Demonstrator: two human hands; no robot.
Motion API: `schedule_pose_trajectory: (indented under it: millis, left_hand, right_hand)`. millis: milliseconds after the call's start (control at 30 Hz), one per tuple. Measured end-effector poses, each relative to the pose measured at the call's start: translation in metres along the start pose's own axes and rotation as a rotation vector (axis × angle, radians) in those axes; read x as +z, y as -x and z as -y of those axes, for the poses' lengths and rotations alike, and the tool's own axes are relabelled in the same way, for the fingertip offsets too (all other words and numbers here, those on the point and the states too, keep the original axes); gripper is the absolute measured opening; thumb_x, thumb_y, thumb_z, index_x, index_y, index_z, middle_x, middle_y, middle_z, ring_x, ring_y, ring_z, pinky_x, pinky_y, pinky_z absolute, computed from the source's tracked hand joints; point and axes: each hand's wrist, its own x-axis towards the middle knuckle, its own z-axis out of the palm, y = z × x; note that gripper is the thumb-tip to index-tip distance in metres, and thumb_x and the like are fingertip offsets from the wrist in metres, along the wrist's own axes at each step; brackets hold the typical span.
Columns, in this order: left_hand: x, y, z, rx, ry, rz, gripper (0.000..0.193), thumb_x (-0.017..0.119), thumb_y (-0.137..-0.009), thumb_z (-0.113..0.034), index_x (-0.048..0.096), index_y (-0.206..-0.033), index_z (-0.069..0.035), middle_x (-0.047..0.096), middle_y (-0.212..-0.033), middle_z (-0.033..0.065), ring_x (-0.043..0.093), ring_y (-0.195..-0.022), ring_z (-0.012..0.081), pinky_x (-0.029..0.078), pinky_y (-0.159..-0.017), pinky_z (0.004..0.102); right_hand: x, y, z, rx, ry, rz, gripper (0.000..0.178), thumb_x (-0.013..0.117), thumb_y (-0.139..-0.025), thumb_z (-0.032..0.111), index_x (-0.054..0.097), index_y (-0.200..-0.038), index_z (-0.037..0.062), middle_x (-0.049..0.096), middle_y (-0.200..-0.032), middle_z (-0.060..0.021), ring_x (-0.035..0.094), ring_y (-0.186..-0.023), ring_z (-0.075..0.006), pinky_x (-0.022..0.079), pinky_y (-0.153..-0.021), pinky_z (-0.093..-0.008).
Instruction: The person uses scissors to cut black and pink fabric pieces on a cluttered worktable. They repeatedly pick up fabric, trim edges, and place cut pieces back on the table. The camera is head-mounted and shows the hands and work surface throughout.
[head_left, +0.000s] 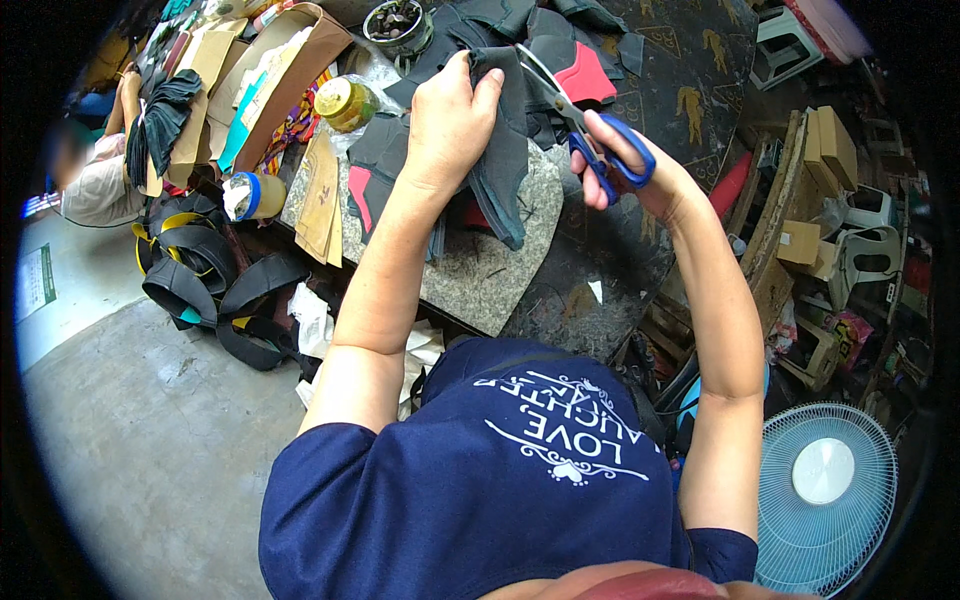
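Observation:
Raised over the work table, my left hand (455, 125) is closed on the upper edge of a dark grey cut fabric piece (508, 145), which hangs down from its fingers. To the right, my right hand (640, 165) grips scissors (568, 108) with blue handles, fingers and thumb in the loops. The blades point up and left, close to the top right edge of the fabric. From this view I cannot tell whether they touch it. More dark pieces with red-pink patches (585, 75) lie beneath and behind.
A stone slab (490, 290) lies on the dark table (640, 240). Left of it are a yellow-lidded jar (345, 103), a blue-lidded jar (255, 196), card patterns (318, 195) and a box (285, 90). Black straps (215, 275) hang nearby. A fan (825, 500) stands right; another person (105, 180) sits far left.

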Motion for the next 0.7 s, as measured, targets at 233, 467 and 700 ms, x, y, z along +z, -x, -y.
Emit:
schedule_pose_trajectory:
  millis: [233, 467, 700]
  left_hand:
    - [-0.005, 0.035, -0.037, 0.227, -0.13, -0.02, 0.021, 0.066, -0.079, -0.022, 0.058, -0.089, -0.006, 0.061, -0.069, 0.0146, 0.063, -0.065, 0.0321, 0.05, -0.058, 0.0411]
    - [-0.003, 0.087, -0.063, 0.46, 0.102, 0.214, 0.058, 0.074, -0.07, -0.042, 0.06, -0.111, -0.003, 0.056, -0.091, 0.0132, 0.054, -0.087, 0.0305, 0.047, -0.078, 0.0387]
    - [-0.011, 0.088, -0.058, -0.238, 0.576, 0.611, 0.055, 0.074, -0.078, -0.032, 0.061, -0.117, 0.004, 0.067, -0.101, 0.0168, 0.064, -0.091, 0.0187, 0.05, -0.083, 0.0299]
  right_hand:
    - [0.008, 0.008, -0.016, -0.064, -0.029, -0.137, 0.05, 0.058, -0.087, 0.055, 0.06, -0.078, 0.0066, 0.061, -0.059, -0.0041, 0.058, -0.047, -0.0096, 0.045, -0.045, -0.0203]
    - [0.018, 0.049, -0.037, -0.225, -0.196, -0.277, 0.027, 0.072, -0.076, 0.021, 0.064, -0.093, 0.0019, 0.059, -0.076, 0.0013, 0.053, -0.065, -0.0078, 0.041, -0.059, -0.0225]
    - [0.032, 0.085, -0.055, -0.384, -0.137, -0.137, 0.038, 0.074, -0.076, 0.017, 0.059, -0.107, 0.0009, 0.058, -0.082, 0.002, 0.053, -0.073, -0.0058, 0.044, -0.065, -0.02]
